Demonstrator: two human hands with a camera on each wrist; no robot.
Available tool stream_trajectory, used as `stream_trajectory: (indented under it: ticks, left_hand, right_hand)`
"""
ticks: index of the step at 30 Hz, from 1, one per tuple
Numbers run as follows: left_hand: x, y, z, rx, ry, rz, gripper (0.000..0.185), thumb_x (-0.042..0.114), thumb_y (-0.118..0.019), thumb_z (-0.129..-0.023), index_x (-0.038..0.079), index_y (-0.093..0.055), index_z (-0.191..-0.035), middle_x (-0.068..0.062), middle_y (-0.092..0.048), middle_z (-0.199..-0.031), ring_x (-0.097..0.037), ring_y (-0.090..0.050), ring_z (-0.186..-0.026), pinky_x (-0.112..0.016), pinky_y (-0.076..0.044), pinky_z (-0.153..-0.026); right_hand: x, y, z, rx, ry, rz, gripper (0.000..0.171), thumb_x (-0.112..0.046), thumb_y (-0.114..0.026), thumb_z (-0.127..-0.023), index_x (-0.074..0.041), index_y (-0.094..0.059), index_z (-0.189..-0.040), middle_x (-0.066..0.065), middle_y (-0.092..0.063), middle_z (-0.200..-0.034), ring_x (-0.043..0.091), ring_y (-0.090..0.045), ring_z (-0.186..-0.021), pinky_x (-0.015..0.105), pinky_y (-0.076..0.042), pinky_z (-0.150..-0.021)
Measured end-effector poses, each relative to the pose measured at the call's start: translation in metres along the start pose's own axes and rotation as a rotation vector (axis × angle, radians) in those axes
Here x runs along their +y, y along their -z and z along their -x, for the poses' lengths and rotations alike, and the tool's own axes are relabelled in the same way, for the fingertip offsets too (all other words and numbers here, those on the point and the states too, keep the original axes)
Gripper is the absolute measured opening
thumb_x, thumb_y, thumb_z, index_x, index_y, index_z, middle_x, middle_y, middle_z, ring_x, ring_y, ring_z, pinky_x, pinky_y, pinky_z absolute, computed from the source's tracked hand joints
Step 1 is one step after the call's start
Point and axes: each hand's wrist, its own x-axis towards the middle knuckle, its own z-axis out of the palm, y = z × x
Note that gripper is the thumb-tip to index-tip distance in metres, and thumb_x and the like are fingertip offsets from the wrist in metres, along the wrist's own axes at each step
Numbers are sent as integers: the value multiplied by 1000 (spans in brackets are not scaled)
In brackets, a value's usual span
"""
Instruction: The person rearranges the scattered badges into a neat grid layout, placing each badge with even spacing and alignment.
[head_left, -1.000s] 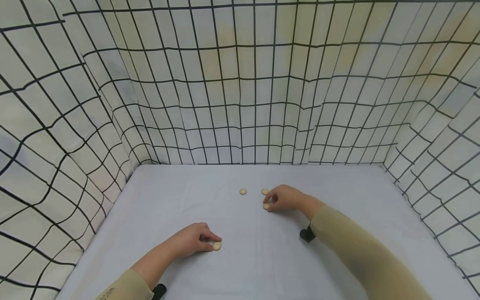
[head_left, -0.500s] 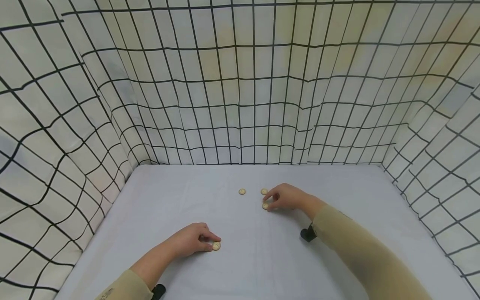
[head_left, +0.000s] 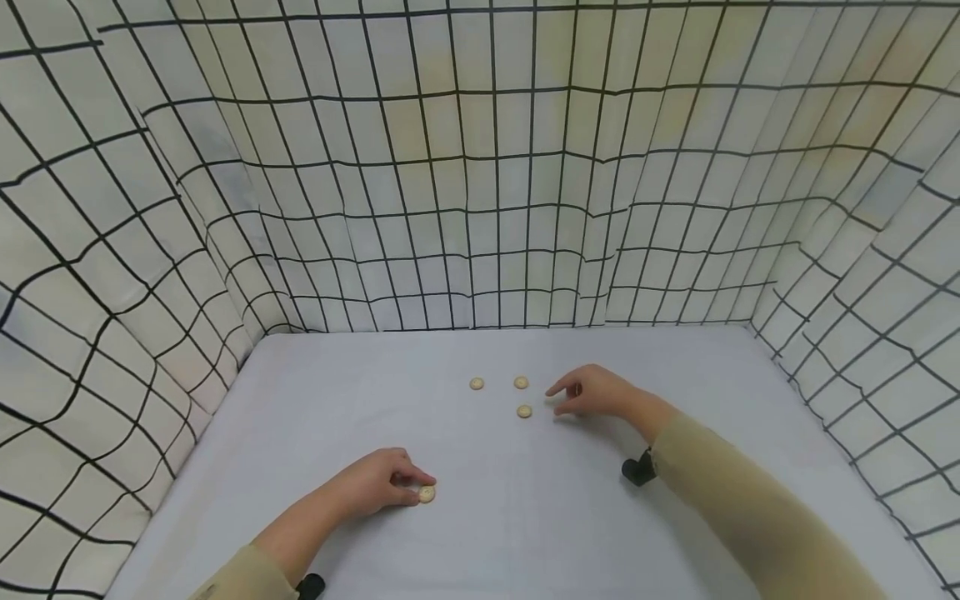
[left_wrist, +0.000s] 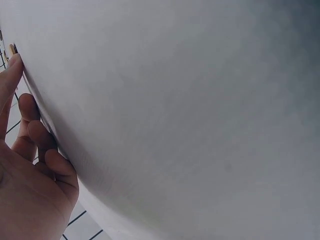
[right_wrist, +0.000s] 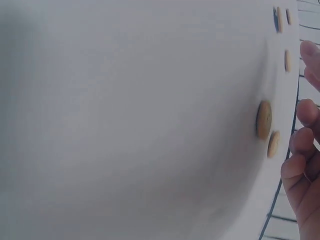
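Four small round tan buttons lie on a pale grey table [head_left: 337, 417]. My left hand [head_left: 424, 487] rests near the front, thumb and index finger pinching the near button [head_left: 427, 493]. In the left wrist view its fingers [left_wrist: 30, 130] lie against the cloth, and the button's edge [left_wrist: 11, 48] shows at the index fingertip. My right hand [head_left: 557, 399] hovers with loose fingers just right of the middle button [head_left: 524, 411], apart from it. Two more buttons [head_left: 476, 384] [head_left: 521, 382] lie just behind. In the right wrist view a button [right_wrist: 264, 120] sits left of the fingers [right_wrist: 305, 112].
Cloth walls with a black grid [head_left: 480, 208] close in the table at the back, left and right. Black wrist mounts [head_left: 639, 468] [head_left: 309, 586] show under both beige sleeves.
My right hand has let go of the middle button and drawn back to the right, fingers loosened. The left hand has stayed on its button.
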Motion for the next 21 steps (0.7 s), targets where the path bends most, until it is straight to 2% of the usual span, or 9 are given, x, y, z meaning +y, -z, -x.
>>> stream_trajectory:
  ticks: [7, 16, 21]
  left_hand:
    - [-5, -3, 5, 1, -30, 23, 25, 23, -79, -84, 25, -78, -109, 11, -61, -90, -9, -51, -81, -26, -42, -72]
    - [-1, -2, 2, 15, -12, 14, 24, 24, -79, -84, 28, -78, -108, 12, -60, -89, -10, -51, -81, -26, -42, -72]
    - [1, -1, 1, 9, -5, -1, 24, 23, -79, -85, 29, -78, -108, 13, -60, -89, -10, -51, -81, -27, -42, -72]
  right_hand:
    - [17, 8, 16, 26, -31, -21, 35, -34, -81, -82, -25, -75, -115, -2, -60, -87, 17, -52, -81, 32, -46, -68]
    - [36, 13, 28, 49, -102, -48, 33, -40, -81, -82, -28, -76, -112, -2, -62, -89, 18, -52, -83, 34, -45, -71]
    - [41, 10, 28, 43, -70, -50, 31, -36, -80, -83, -26, -76, -113, -2, -62, -89, 18, -52, -83, 34, -45, -72]
